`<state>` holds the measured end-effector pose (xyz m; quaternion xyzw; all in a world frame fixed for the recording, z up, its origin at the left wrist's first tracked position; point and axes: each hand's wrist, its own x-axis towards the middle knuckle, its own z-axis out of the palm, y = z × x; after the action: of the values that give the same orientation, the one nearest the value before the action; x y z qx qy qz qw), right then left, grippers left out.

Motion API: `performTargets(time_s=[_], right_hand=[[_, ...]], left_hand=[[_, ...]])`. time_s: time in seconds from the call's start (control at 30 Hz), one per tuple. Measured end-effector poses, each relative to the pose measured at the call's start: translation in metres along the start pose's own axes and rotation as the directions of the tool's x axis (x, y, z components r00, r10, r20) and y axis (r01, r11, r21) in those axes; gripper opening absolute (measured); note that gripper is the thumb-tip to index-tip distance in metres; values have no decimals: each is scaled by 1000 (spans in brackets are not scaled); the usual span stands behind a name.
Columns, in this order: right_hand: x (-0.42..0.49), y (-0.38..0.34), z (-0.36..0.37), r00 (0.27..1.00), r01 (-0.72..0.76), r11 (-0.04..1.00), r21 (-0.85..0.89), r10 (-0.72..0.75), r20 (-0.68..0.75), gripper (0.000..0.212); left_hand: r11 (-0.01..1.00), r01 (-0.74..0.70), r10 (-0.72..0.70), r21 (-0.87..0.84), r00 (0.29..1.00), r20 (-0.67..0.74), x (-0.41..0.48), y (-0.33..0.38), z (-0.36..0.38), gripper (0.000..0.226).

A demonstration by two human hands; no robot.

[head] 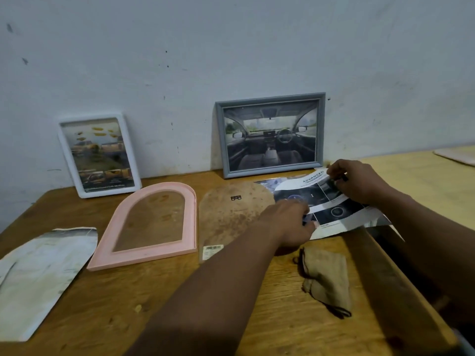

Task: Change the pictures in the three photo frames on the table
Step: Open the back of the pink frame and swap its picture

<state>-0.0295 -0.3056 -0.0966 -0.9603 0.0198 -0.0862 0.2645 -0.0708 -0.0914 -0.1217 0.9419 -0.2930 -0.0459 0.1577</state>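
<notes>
On the worktop's (pixel 180 291) right, left hand (pixel 288 223) and right hand (pixel 359 181) each pinch the brochure sheet (pixel 341 214), likely sizing it for the pink frame (pixel 191 222).

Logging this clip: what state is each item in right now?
White frame: upright against wall, picture in.
Grey frame: upright against wall, picture in.
Pink arched frame: flat on table, no picture.
Backing board: flat beside it, out.
Printed sheet: gripped by left hand and right hand.
Arch-cut paper: lying flat, loose.
Cloth: crumpled on table.
</notes>
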Motion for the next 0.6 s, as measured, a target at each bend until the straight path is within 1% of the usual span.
performTargets(time_s=[0.1,0.17,0.27,0.37,0.47,0.53,0.6], right_hand=[[2,9,3,1000,12,998,-58,-12,4,30],[1,11,5,1000,0,998,-67,0,7,28],[-5,11,7,999,-29,998,-47,30,16,35],[-10,5,7,1000,-1,1000,-10,2,30,38],[-13,-14,8,999,17,999,48,-19,45,37],[-16,-38,10,998,47,996,73,-50,45,35],[-20,-69,16,993,97,993,69,-101,60,35]], left_hand=[[1000,9,-9,3,1000,-7,7,2,4,43],[1000,14,-14,2,1000,-4,10,3,5,45],[1000,15,-15,6,1000,-14,11,4,4,52],[1000,26,-26,-17,999,-41,5,2,-2,59],[998,52,-53,-17,996,-71,-10,-7,-13,57],[995,99,-99,1,991,-93,-24,-18,-25,53],[987,160,-157,16,981,-110,-42,-35,-39,54]])
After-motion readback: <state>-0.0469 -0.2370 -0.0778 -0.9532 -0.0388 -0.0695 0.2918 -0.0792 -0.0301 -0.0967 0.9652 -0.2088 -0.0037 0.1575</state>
